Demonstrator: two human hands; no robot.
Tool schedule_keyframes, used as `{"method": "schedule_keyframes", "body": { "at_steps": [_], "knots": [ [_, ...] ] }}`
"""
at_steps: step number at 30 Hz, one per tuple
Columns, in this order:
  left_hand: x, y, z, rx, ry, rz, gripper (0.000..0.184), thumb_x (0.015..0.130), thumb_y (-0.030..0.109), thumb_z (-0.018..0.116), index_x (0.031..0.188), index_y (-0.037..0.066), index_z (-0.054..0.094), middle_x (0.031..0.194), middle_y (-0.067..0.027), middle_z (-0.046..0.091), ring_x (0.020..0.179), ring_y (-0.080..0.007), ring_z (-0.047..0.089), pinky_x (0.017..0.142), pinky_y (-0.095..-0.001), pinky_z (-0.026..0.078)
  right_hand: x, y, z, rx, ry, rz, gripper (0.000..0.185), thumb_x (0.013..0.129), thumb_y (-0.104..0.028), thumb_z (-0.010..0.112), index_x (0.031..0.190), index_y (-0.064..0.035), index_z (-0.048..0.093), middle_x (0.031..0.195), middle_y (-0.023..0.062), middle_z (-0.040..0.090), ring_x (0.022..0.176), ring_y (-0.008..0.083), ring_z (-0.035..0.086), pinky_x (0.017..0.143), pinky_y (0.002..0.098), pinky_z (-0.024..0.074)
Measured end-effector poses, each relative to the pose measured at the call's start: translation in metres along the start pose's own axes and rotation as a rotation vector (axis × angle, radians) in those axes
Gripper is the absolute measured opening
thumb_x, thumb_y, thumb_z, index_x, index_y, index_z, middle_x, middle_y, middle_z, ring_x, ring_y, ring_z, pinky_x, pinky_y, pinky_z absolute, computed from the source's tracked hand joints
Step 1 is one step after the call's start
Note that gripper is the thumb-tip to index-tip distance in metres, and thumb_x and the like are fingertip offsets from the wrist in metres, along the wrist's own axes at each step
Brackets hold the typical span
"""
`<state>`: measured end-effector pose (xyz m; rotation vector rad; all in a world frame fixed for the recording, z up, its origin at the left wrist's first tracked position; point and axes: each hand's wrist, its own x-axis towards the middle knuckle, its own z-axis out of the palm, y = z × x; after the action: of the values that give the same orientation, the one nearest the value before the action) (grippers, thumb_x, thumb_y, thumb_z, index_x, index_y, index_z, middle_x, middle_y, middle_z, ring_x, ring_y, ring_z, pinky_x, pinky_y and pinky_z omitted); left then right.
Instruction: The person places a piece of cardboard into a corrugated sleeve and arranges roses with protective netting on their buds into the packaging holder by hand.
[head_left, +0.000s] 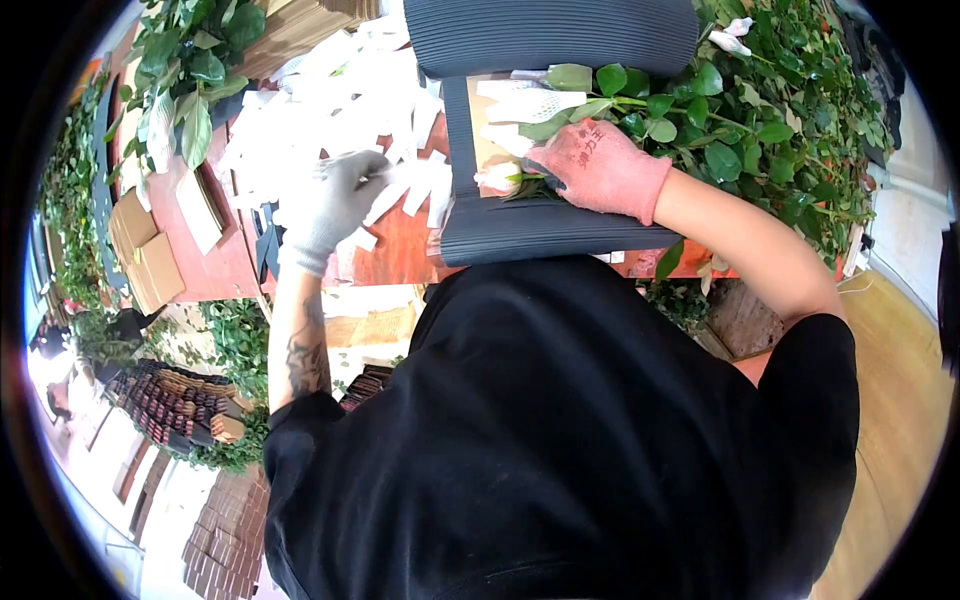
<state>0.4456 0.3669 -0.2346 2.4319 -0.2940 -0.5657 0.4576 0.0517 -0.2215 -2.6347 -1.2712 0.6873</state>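
Observation:
My right hand [605, 172], in a pink glove, is closed round a rose just behind its pale pink bud [498, 179]. The rose lies on brown cardboard [490, 150] between two parts of a black ribbed wrap [560, 232]. Just beyond that hand, roses in white mesh sleeves [535, 105] lie with their leafy stems toward the right. My left hand [338, 200], in a light grey glove, is over the white strips on the left. Its thumb and fingertips are pinched together; what is between them cannot be made out.
Loose white sleeves or strips [310, 110] cover much of the red table [385, 262]. Leafy stems [790, 140] crowd the right side. More leaves [205, 65] and folded cardboard [143, 250] are at the left. Dark-wrapped bundles [175, 400] stand lower left.

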Motion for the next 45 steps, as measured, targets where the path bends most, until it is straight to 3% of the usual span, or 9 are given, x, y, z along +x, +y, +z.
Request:
{"method": "schedule_keyframes", "body": {
  "at_steps": [4,6,14,24,28,34,38,39,45],
  "knots": [
    [-0.003,0.049,-0.006,-0.088,0.154,0.44,0.023,0.078,0.002,0.055,0.099,0.002,0.066,0.083,-0.0135,0.066,0.075,-0.025,0.065,0.071,-0.0344,0.051,-0.002,-0.004,-0.002,-0.061,0.121,-0.087,0.03,0.077,-0.018,0.056,0.105,-0.008,0.059,0.094,0.0126,0.064,0.089,0.0285,0.062,0.079,0.0387,0.0482],
    [0.01,0.064,0.013,-0.272,-0.121,0.558,0.027,0.079,0.011,0.056,0.103,0.009,0.068,0.099,-0.01,0.068,0.085,-0.0229,0.066,0.077,-0.0316,0.051,-0.003,-0.002,-0.001,-0.038,0.088,-0.05,0.031,0.077,-0.019,0.057,0.107,-0.0087,0.059,0.094,0.0116,0.064,0.09,0.0287,0.061,0.08,0.0396,0.0473],
    [0.01,0.056,0.023,-0.289,-0.304,0.363,0.028,0.081,0.017,0.056,0.107,0.017,0.068,0.099,-0.0098,0.067,0.091,-0.0247,0.064,0.081,-0.0338,0.05,0.001,-0.002,-0.016,-0.078,0.109,0.186,0.033,0.072,-0.022,0.068,0.1,-0.0077,0.058,0.084,0.0108,0.062,0.08,0.0295,0.061,0.069,0.042,0.0492],
    [0.009,0.049,0.033,-0.298,-0.245,0.463,0.03,0.081,0.016,0.056,0.109,0.012,0.066,0.099,-0.0133,0.067,0.092,-0.0271,0.063,0.083,-0.0358,0.048,0.025,-0.006,-0.012,-0.055,0.169,0.099,0.03,0.076,-0.024,0.063,0.1,-0.0073,0.058,0.085,0.013,0.065,0.08,0.0295,0.064,0.07,0.04,0.0515],
    [0.01,0.049,0.03,-0.303,-0.294,0.398,0.029,0.081,0.016,0.057,0.107,0.01,0.066,0.097,-0.0126,0.067,0.092,-0.0272,0.063,0.083,-0.0355,0.048,0.029,-0.019,-0.021,-0.195,-0.128,0.163,0.036,0.079,-0.019,0.06,0.112,-0.0045,0.057,0.104,0.0141,0.061,0.087,0.0282,0.063,0.076,0.0386,0.0504],
    [0.018,0.048,0.032,0.031,0.175,0.431,0.027,0.079,0.019,0.064,0.103,0.009,0.065,0.096,-0.0071,0.064,0.089,-0.0235,0.064,0.076,-0.0332,0.05,0.015,-0.011,-0.01,-0.221,0.018,0.01,0.036,0.079,-0.01,0.05,0.113,-0.001,0.057,0.106,0.0202,0.059,0.08,0.0291,0.064,0.073,0.0379,0.0514],
    [0.024,0.044,0.052,0.107,0.12,0.289,0.021,0.077,0.021,0.065,0.095,0.009,0.064,0.091,-0.0059,0.062,0.084,-0.0261,0.062,0.07,-0.0357,0.05,0.012,0.002,0.007,-0.161,0.133,0.02,0.039,0.077,-0.013,0.057,0.115,-0.0009,0.056,0.107,0.0201,0.059,0.091,0.0312,0.062,0.083,0.0381,0.0489],
    [0.023,0.043,0.052,0.105,0.12,0.289,0.021,0.077,0.021,0.065,0.095,0.009,0.064,0.091,-0.0059,0.062,0.084,-0.0261,0.062,0.07,-0.0357,0.05,0.014,-0.004,-0.003,-0.099,-0.009,0.112,0.046,0.077,-0.015,0.061,0.12,-0.0015,0.052,0.11,0.0199,0.058,0.1,0.032,0.058,0.09,0.0388,0.0456],
    [0.02,0.031,0.054,-0.019,0.228,0.378,0.013,0.077,0.016,0.065,0.088,0.008,0.064,0.085,-0.0088,0.062,0.08,-0.0276,0.062,0.07,-0.0359,0.049,0.01,0.001,0.003,-0.039,0.025,0.108,0.052,0.078,-0.017,0.06,0.126,-0.0028,0.046,0.116,0.0193,0.054,0.106,0.0324,0.054,0.092,0.041,0.0428]
  ]
}}
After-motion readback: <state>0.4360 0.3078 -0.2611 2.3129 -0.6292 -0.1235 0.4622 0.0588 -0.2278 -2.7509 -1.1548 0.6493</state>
